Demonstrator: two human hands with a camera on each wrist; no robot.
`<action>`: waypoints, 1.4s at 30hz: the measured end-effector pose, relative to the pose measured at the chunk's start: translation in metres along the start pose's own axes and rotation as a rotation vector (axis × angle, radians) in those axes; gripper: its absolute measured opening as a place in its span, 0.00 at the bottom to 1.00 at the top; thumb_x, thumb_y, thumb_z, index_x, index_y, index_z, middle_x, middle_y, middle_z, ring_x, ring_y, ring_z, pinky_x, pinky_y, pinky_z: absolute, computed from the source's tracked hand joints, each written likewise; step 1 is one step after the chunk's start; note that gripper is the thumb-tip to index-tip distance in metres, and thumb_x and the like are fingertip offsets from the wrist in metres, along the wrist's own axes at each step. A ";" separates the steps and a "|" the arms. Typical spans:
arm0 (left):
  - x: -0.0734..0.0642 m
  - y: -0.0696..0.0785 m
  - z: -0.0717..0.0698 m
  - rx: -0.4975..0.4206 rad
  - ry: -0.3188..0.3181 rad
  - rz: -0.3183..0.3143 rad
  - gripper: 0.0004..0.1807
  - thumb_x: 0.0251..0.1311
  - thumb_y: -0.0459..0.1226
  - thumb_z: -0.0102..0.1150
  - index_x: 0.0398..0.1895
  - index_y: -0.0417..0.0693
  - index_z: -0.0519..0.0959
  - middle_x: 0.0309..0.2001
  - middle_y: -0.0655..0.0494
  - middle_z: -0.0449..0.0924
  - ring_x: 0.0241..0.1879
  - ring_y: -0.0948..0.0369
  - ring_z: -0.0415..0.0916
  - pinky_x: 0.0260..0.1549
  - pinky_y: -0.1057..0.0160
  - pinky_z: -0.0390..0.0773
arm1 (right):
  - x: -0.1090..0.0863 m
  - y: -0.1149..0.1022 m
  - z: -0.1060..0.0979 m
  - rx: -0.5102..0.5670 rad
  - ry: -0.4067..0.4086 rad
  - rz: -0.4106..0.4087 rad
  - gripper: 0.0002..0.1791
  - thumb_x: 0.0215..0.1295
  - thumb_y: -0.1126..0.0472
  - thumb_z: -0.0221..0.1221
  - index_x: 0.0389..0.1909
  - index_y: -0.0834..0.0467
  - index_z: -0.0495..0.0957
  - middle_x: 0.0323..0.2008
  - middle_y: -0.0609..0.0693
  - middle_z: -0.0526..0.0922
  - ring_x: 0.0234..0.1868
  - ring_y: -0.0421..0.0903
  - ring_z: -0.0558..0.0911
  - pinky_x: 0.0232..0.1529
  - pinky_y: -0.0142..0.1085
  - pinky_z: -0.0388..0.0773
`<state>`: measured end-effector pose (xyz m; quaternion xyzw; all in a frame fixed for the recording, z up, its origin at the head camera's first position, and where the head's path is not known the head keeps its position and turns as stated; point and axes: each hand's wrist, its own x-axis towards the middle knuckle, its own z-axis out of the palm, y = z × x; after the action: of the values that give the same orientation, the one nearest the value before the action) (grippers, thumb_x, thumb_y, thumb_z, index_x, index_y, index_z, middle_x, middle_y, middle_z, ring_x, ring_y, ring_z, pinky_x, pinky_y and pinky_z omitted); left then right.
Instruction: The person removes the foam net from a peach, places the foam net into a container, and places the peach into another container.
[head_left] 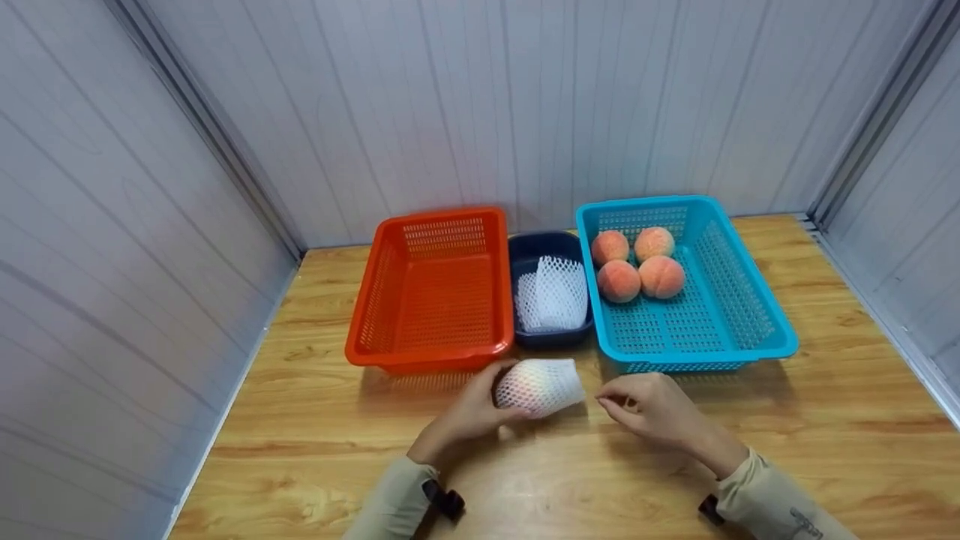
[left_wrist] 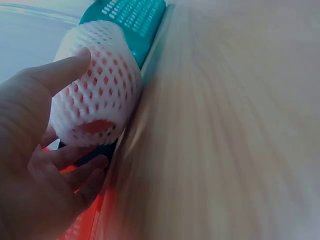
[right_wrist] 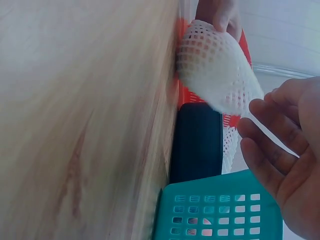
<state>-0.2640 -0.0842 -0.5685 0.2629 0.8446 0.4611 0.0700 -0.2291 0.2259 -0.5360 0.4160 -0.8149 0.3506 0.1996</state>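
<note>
A peach in a white foam net [head_left: 536, 387] is held low over the table by my left hand [head_left: 472, 409], thumb on one side and fingers round the other. In the left wrist view, the peach's pink skin shows through the mesh, and the thumb [left_wrist: 70, 71] presses on the net. The net's loose end points toward my right hand [head_left: 660, 412]. That hand holds nothing; its fingers are loosely bent. In the right wrist view its fingertips [right_wrist: 257, 107] are right at the net's loose end, while the head view shows a small gap.
An orange-red basket [head_left: 429, 358] stands behind my left hand. Beside it, a dark blue bin [head_left: 551, 341] holds white foam nets [head_left: 562, 292]. At the right, a blue basket [head_left: 720, 352] contains several bare peaches [head_left: 662, 277]. Pale panel walls [head_left: 465, 112] enclose the wooden table [head_left: 525, 487].
</note>
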 end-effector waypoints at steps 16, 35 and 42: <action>0.006 -0.003 0.013 -0.111 0.034 0.175 0.40 0.41 0.41 0.78 0.61 0.57 0.70 0.56 0.60 0.74 0.54 0.59 0.72 0.55 0.55 0.70 | -0.003 0.008 0.006 0.071 -0.029 0.014 0.08 0.55 0.73 0.65 0.35 0.61 0.84 0.30 0.45 0.83 0.29 0.36 0.80 0.25 0.30 0.79; -0.008 0.063 0.007 -0.329 0.011 0.209 0.37 0.42 0.31 0.72 0.59 0.41 0.67 0.55 0.54 0.73 0.53 0.55 0.71 0.55 0.53 0.69 | 0.022 -0.042 0.003 0.439 0.157 0.090 0.17 0.46 0.85 0.63 0.38 0.70 0.82 0.38 0.63 0.84 0.40 0.47 0.83 0.40 0.31 0.80; -0.003 0.070 0.006 -0.313 0.019 0.289 0.38 0.40 0.29 0.73 0.58 0.38 0.67 0.53 0.49 0.74 0.50 0.51 0.73 0.52 0.56 0.72 | 0.035 -0.046 0.001 0.284 0.147 -0.017 0.24 0.39 0.77 0.73 0.42 0.68 0.81 0.43 0.62 0.83 0.45 0.55 0.82 0.52 0.28 0.73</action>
<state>-0.2326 -0.0500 -0.5150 0.3629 0.7167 0.5945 0.0351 -0.2116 0.1870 -0.4965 0.4203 -0.7368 0.4900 0.2008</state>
